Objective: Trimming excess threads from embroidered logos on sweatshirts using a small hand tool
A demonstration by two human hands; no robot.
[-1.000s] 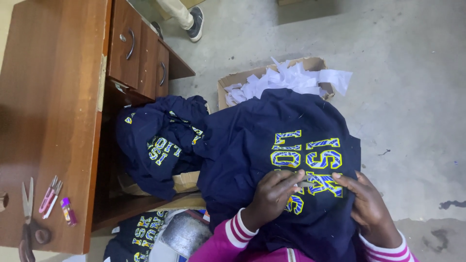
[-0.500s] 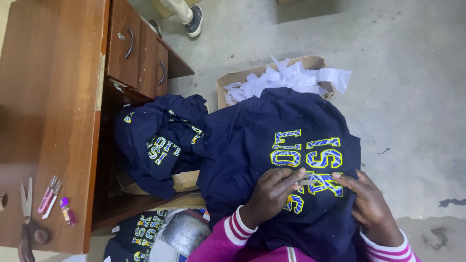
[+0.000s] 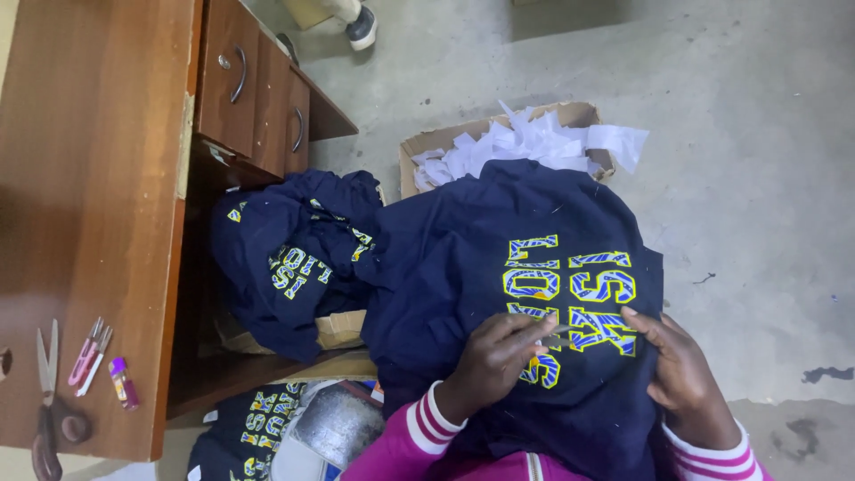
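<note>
A navy garment with yellow-and-blue embroidered lettering lies spread over my lap. My left hand rests on the lettering with fingers curled and pinching at the stitched letters. My right hand lies flat on the cloth beside the lettering, holding the fabric down at its right edge. Both wrists show pink sleeves with white stripes.
A pile of similar navy garments sits on a cardboard box under the wooden desk. Scissors, small snips and a small pink tube lie on the desk. A cardboard box of white scraps stands on the concrete floor. Another person's shoe shows at the top.
</note>
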